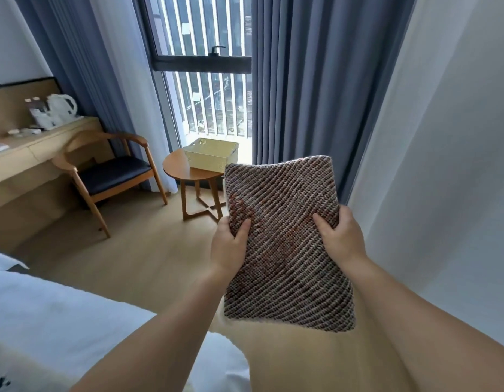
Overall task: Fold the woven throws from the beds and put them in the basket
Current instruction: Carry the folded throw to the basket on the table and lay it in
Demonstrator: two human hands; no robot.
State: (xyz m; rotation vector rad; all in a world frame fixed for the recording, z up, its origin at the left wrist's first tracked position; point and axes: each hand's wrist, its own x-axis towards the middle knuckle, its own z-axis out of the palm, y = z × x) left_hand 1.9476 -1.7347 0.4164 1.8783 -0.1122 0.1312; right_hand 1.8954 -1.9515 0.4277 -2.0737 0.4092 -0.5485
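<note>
Woven throw [284, 239], folded flat, is held up above the floor.
It is pinched at its side edges by the left hand [228, 247] and right hand [340, 236]; the cream basket [211, 157] is seen on a round table [177, 171] beyond.

The one head-worn camera is looking forward and down toward the basket [211, 157]. It is sitting well back from the basket, with the throw [287, 250] close before the lens; the wide angle is probably bowing the wall [443, 165] right of the basket.
</note>
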